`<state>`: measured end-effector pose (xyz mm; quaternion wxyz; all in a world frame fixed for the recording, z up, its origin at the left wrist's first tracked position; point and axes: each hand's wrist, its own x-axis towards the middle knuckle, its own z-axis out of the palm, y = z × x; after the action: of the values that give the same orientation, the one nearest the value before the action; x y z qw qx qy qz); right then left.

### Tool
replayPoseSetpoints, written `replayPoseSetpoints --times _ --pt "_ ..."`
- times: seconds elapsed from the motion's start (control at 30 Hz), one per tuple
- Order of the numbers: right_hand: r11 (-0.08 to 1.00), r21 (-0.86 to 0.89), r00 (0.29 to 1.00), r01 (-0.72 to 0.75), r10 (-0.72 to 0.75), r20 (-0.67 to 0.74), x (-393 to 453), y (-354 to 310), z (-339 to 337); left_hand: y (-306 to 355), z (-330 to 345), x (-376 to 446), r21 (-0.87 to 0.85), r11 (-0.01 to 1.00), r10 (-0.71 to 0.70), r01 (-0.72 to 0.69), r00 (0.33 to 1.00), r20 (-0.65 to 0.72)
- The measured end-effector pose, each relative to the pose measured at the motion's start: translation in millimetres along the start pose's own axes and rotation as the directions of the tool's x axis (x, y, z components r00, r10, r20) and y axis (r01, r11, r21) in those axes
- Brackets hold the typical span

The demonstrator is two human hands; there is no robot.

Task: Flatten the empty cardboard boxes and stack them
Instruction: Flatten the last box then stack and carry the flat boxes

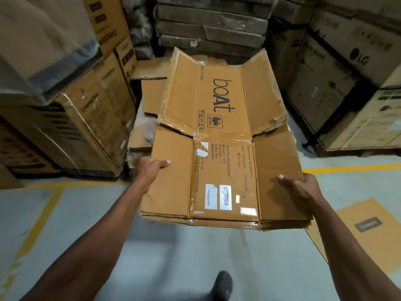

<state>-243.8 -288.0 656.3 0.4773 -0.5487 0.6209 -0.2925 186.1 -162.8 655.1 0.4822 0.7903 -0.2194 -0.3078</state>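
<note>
A flattened brown cardboard box (219, 131) printed "boAt" is held out in front of me, above the floor. My left hand (153, 167) grips its left edge, thumb on top. My right hand (300, 187) grips its right edge the same way. White labels are stuck on the near panel. Beyond and below it lies a pile of flattened cardboard (149, 94) on the floor, partly hidden by the held box.
Tall stacks of brown cartons (82, 118) stand to the left and others, marked LG (347, 72), to the right. Dark bundles (212, 25) rise at the back. A flat cardboard sheet (355, 231) lies on the grey floor with yellow lines (36, 227). My shoe (222, 285) is below.
</note>
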Motion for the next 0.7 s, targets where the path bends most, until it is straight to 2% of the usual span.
replayPoseSetpoints --times 0.23,0.4,0.7 --pt "0.998 -0.042 0.998 -0.051 0.052 0.025 123 -49 24 43 31 95 -0.015 0.999 -0.042 0.042 0.998 -0.046" --pt "1.000 0.003 0.998 -0.025 0.025 0.062 199 -95 53 64 52 169 -0.044 0.997 -0.072 0.068 0.993 -0.093" --pt "0.999 0.013 0.992 -0.037 0.035 0.121 353 -160 140 96 69 369 0.010 0.993 -0.119 0.120 0.992 -0.043"
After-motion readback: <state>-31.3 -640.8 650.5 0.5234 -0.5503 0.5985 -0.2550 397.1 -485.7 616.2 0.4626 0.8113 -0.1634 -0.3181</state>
